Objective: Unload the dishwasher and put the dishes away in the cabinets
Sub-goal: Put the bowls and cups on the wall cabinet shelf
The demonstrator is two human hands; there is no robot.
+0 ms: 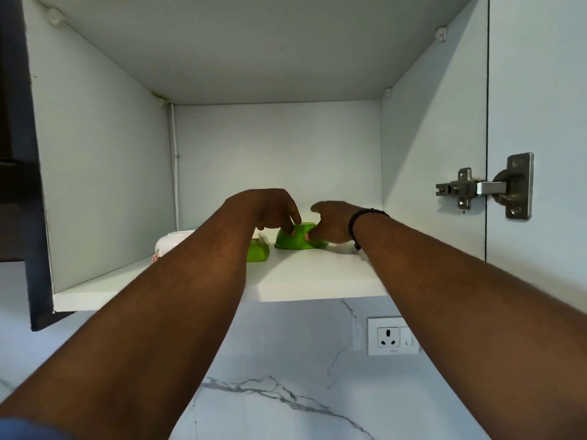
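Both forearms are stretched up into the white cabinet (104,173). An upturned green bowl (297,241) is gripped on the shelf (317,274) between the curled fingers of the left hand (270,209) and the right hand (333,222). Left of the fingers, a second green dish (258,253) and a white bowl (170,244) are partly hidden.

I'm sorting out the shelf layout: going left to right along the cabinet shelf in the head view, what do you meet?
White bowl → green dish, partly behind the left forearm → upturned green bowl, held between the left hand and right hand → door hinge.
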